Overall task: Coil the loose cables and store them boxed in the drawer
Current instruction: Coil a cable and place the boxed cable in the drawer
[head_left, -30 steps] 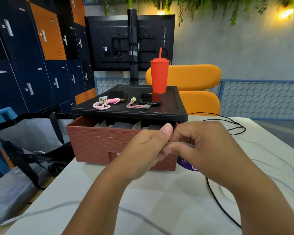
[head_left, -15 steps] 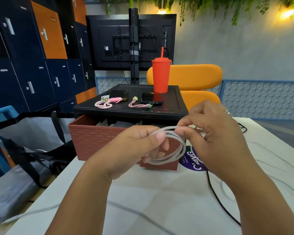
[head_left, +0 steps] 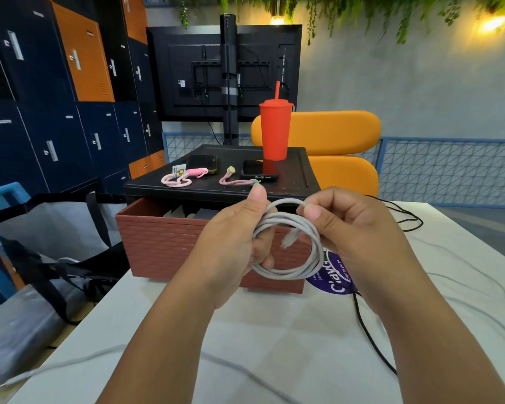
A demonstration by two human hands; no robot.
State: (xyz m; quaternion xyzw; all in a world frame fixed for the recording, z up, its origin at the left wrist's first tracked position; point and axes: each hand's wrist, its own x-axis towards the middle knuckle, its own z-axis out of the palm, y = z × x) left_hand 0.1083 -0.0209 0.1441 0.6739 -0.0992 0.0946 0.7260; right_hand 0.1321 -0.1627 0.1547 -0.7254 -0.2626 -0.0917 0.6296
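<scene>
Head view: pale grey cable point(head_left: 289, 249) — neatly looped coil — gripped by left hand point(head_left: 233, 243), pinched by right hand point(head_left: 353, 231).

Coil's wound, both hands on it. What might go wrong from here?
1. The white coil is held only by the left hand and right hand, its plug end hanging free; a loosened grip may let it spring open.
2. The black cable lies by the right forearm and may snag.
3. The red tumbler stands above the open drawer; a bump might tip it.
</scene>
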